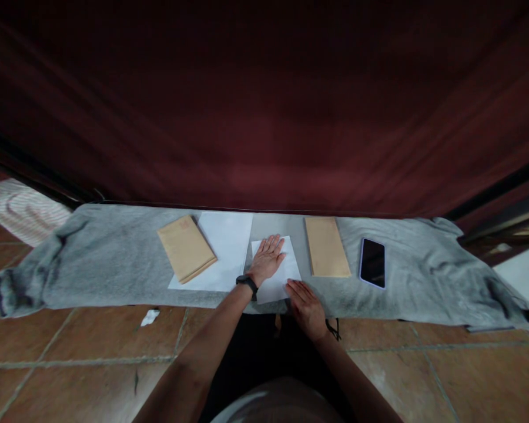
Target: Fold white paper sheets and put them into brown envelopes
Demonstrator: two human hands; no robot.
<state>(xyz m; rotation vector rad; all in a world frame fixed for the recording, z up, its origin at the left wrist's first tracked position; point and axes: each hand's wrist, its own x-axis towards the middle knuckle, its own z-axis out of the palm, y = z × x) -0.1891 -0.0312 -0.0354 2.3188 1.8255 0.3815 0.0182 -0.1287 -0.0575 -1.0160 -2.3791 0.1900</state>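
Note:
A small sheet of white paper [280,276], perhaps folded, lies on the grey cloth right in front of me. My left hand [268,258] rests flat on its upper part with the fingers spread; a dark band circles that wrist. At the paper's lower right corner, my right hand [306,305] lies with its fingers stretched out, the tips touching the edge. Larger white sheets [230,247] lie to the left, partly under a stack of brown envelopes [187,249]. Another brown envelope or stack [328,247] lies to the right of my hands.
A phone [372,263] with a pale purple rim lies right of the brown envelope. The grey cloth [114,252] covers a narrow bench against a dark red panel [264,135]. A crumpled white scrap [150,317] is on the tiled floor [92,338].

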